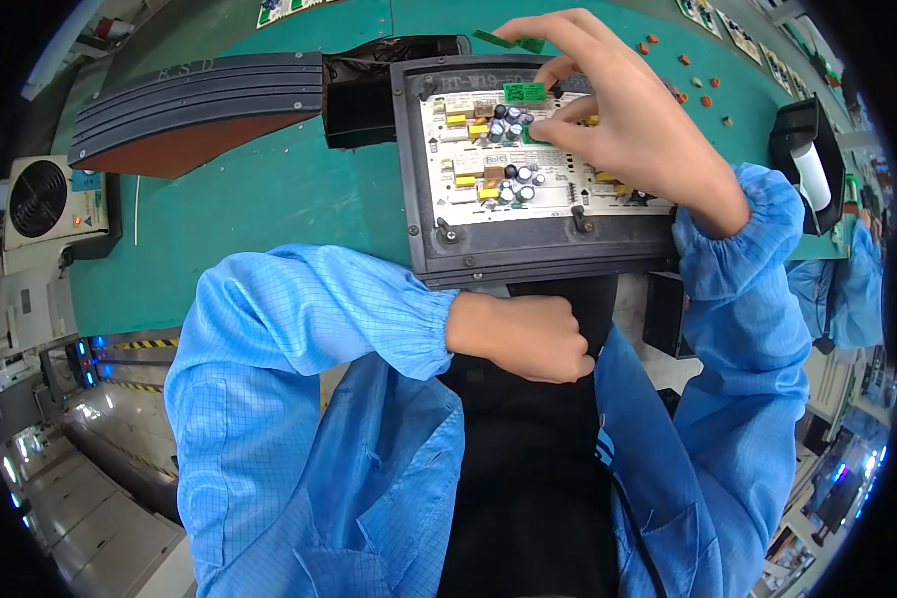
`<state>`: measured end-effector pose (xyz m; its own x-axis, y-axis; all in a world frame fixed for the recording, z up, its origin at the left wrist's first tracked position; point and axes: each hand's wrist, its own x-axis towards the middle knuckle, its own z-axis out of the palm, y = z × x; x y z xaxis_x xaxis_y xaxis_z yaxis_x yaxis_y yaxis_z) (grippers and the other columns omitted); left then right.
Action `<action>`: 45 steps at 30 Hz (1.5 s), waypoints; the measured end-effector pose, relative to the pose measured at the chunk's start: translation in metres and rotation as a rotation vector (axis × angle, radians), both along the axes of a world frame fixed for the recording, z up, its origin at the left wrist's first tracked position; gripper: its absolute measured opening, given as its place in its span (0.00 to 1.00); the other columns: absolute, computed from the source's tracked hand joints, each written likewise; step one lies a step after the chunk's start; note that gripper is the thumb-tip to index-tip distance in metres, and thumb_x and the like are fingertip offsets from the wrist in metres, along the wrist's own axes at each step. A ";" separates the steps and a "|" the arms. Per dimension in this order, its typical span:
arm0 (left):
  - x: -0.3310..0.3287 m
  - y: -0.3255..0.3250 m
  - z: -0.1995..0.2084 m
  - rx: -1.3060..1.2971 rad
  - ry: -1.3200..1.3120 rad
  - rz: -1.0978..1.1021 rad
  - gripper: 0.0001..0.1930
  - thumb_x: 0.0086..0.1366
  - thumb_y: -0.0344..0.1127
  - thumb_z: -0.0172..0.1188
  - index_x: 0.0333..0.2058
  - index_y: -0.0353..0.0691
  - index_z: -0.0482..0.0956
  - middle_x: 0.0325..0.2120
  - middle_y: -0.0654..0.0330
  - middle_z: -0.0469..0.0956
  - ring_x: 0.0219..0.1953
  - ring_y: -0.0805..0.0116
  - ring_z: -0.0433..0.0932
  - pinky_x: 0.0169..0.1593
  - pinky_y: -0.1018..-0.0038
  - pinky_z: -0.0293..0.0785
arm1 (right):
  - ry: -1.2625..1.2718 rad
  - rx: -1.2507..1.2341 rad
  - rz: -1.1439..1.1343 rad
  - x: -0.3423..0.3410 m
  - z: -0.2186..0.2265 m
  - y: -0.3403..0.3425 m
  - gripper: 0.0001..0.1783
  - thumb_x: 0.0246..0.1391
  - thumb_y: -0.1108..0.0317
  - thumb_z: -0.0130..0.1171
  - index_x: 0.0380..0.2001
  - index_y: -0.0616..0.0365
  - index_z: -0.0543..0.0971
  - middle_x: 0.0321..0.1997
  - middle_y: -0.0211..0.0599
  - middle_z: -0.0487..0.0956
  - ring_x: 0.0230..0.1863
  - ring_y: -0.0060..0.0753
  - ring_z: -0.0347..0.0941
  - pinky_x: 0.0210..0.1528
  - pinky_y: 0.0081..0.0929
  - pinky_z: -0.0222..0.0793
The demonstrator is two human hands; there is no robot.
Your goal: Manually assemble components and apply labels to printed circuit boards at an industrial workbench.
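Observation:
A black frame (432, 261) holds a panel of white circuit boards (450, 207) with capacitors and yellow parts. Over its upper part is my right hand (633, 115), fingers bent and thumb low, around small green circuit boards. One green board (525, 92) stands near the middle fingertips; another green piece (531, 45) shows beneath the index finger. A bit of green also lies at the thumb tip. The exact grip is partly hidden by the hand. My left hand (528, 337) is closed in a fist just in front of the frame, its inside out of sight.
A long black ridged case (199, 105) and an open black box (359, 115) stand left of the frame on the green table (209, 224). A small fan unit (45, 199) is far left. Loose orange pieces (706, 101) lie behind right, near a black holder with a white roll (810, 174).

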<state>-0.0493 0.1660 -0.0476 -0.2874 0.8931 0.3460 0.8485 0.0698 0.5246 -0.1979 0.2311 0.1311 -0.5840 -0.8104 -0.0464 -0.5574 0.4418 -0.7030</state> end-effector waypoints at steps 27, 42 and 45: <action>0.000 -0.002 -0.001 -0.151 0.087 0.010 0.10 0.63 0.35 0.58 0.27 0.34 0.76 0.21 0.54 0.78 0.25 0.55 0.83 0.27 0.61 0.78 | 0.304 0.066 -0.049 -0.050 -0.024 0.101 0.35 0.60 0.80 0.61 0.69 0.47 0.67 0.57 0.44 0.73 0.39 0.27 0.76 0.44 0.27 0.77; -0.001 -0.002 -0.002 -0.148 0.118 0.008 0.08 0.59 0.33 0.60 0.26 0.34 0.75 0.20 0.55 0.78 0.25 0.57 0.83 0.26 0.63 0.78 | 0.338 0.147 -0.108 -0.043 -0.025 0.101 0.40 0.54 0.79 0.68 0.69 0.48 0.67 0.60 0.47 0.73 0.37 0.29 0.78 0.40 0.27 0.80; -0.001 -0.001 -0.004 -0.143 0.118 0.007 0.08 0.59 0.32 0.60 0.26 0.34 0.75 0.20 0.55 0.77 0.24 0.57 0.83 0.25 0.63 0.78 | 0.333 0.140 -0.125 -0.042 -0.029 0.101 0.40 0.53 0.80 0.68 0.69 0.49 0.67 0.61 0.49 0.73 0.37 0.29 0.80 0.40 0.26 0.81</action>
<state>-0.0506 0.1651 -0.0512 -0.2591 0.9335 0.2477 0.9027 0.1429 0.4059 -0.2401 0.3317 0.1023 -0.6794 -0.7315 0.0571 -0.6810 0.5997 -0.4202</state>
